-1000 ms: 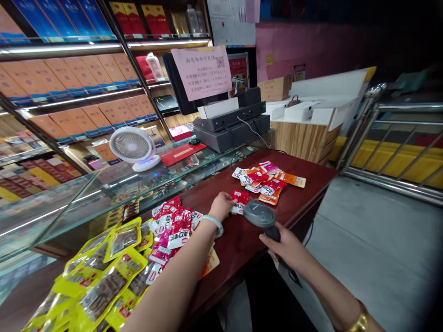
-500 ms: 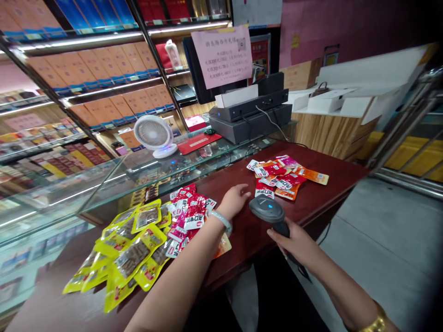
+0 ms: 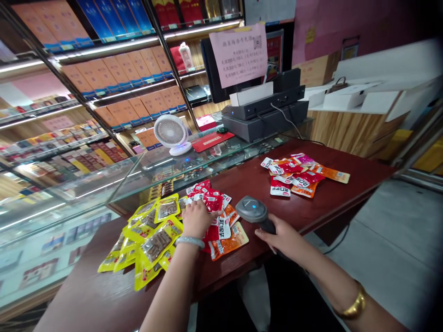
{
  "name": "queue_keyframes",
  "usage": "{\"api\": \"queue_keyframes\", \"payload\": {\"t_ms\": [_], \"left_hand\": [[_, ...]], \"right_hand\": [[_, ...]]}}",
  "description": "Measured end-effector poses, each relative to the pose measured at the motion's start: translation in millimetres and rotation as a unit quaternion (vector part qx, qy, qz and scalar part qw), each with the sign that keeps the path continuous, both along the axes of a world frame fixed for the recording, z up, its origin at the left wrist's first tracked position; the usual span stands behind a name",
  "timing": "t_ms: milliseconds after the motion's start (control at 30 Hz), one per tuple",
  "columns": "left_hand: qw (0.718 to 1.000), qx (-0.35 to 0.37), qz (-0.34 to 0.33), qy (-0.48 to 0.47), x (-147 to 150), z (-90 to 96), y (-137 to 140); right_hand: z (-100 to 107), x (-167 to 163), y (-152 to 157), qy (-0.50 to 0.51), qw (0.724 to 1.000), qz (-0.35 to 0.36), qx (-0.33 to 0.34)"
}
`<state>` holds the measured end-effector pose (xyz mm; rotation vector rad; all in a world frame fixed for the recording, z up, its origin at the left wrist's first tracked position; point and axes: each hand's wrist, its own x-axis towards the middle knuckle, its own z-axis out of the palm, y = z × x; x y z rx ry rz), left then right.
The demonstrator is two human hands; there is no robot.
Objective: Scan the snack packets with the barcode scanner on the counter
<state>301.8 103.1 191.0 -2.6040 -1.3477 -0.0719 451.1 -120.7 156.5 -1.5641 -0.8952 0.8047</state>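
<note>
Your left hand reaches palm down onto the near heap of red packets, its fingers partly bent and spread over them; whether it has hold of one, you cannot tell from here. Your right hand is closed around the handle of a dark grey scanner, with a blue light on its head. That head sits just to the right of the near heap, between your two hands. An orange packet lies at the heap's near right edge, below the scanner. Just left of your left hand, yellow packets overlap in a pile beside the red ones. Further off, beyond the scanner and clear of both your hands, a second group of red and orange packets lies on the dark red table. Past the table, a white fan stands on the glass counter, left of a dark grey cash drawer.
</note>
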Motion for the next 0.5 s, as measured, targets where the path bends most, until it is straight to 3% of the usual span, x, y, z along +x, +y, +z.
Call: {"api": "queue_keyframes", "payload": {"t_ms": [133, 300, 500], "left_hand": [[0.999, 0.000, -0.021, -0.028, 0.9, 0.6, -3.8], [0.992, -0.071, -0.058, -0.091, 5.7, 6.1, -14.9], [0.985, -0.083, -0.112, -0.096, 18.9, 9.1, -30.5]], "right_hand": [[1.8, -7.0, 5.2, 0.010, 1.000, 0.019, -0.004], [5.0, -8.8, 4.4, 0.023, 1.000, 0.016, -0.003], [10.9, -3.4, 0.4, 0.010, 1.000, -0.001, 0.021]]}}
